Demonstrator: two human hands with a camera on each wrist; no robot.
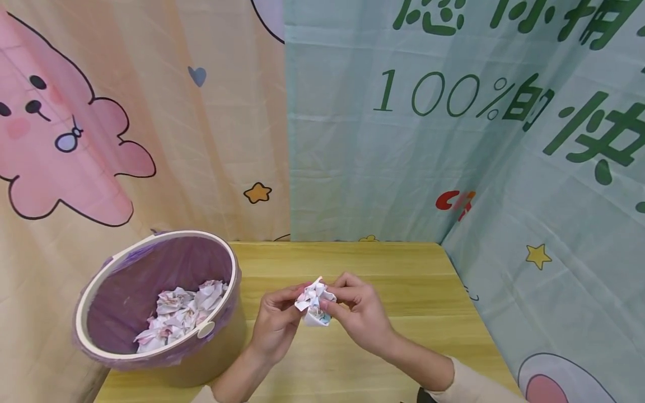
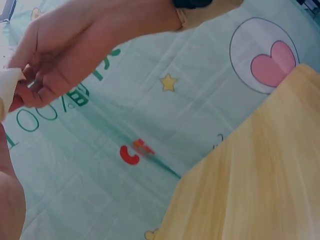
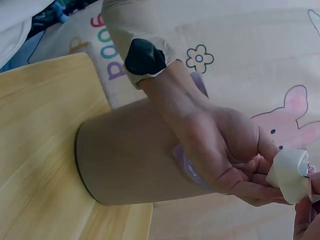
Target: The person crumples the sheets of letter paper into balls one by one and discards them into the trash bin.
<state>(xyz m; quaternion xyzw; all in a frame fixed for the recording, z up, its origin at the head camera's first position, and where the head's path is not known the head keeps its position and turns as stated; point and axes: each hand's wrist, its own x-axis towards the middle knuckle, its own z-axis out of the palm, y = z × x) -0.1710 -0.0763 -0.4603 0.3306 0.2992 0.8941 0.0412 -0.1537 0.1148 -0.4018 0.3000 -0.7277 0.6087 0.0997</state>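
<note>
A crumpled piece of white printed paper (image 1: pixel 316 302) is pinched between both hands above the table, with pink and blue marks on it. My left hand (image 1: pixel 276 319) holds its left side with thumb and fingertips. From the right, my right hand (image 1: pixel 364 313) grips the other side, thumb at the front. In the left wrist view the paper (image 2: pixel 9 87) shows only at the left edge, with the right hand (image 2: pixel 65 55) on it. The right wrist view shows the left hand (image 3: pixel 225 145) beside the pale paper (image 3: pixel 290 175).
Left of the hands stands a beige bin (image 1: pixel 214 352) lined with a purple bag (image 1: pixel 126 291). Several crumpled papers (image 1: pixel 176 313) lie inside it. Under the hands is a wooden table (image 1: pixel 403 280); printed curtains (image 1: pixel 363 168) hang behind and to the right.
</note>
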